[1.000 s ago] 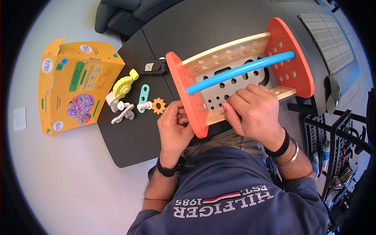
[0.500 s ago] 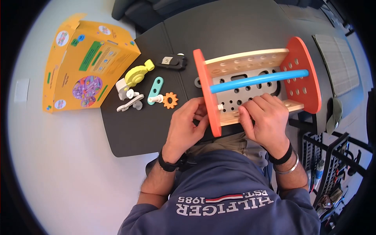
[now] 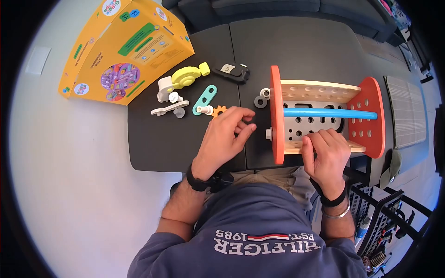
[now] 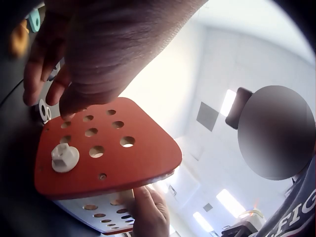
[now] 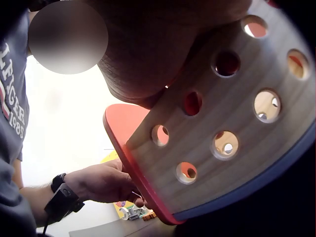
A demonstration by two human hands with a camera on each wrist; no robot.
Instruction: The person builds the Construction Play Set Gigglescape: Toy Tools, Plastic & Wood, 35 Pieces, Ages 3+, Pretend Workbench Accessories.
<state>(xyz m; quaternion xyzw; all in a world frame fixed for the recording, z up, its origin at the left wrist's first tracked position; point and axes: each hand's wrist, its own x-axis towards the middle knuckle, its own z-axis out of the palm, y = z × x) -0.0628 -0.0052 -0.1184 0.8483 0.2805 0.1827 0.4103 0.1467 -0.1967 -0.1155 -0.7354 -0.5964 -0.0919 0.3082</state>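
A toy frame with red end panels [image 3: 277, 113], perforated wooden sides [image 3: 320, 90] and a blue rod [image 3: 329, 113] stands on the dark table. The right hand [image 3: 328, 157] grips its near wooden side, fingers curled over the edge. Just left of the frame, the left hand [image 3: 225, 139] has loosely bent fingers and holds nothing. A white hex-headed bolt [image 3: 269, 134] sticks out of the left red panel; the left wrist view shows this bolt [image 4: 64, 157] seated in a hole of the panel. Grey and white nuts [image 3: 260, 102] lie behind the left hand.
A yellow box [image 3: 134, 51] stands at the back left. Before it lie a yellow piece [image 3: 186, 78], a teal strip [image 3: 205, 99], an orange gear [image 3: 218, 111] and white pieces [image 3: 169, 108]. A black object [image 3: 233, 72] lies behind; a woven mat [image 3: 405, 111] is at right.
The left hand has come away from the left red panel, uncovering the bolt head. The right hand keeps its grip on the near side. The head view has shifted.
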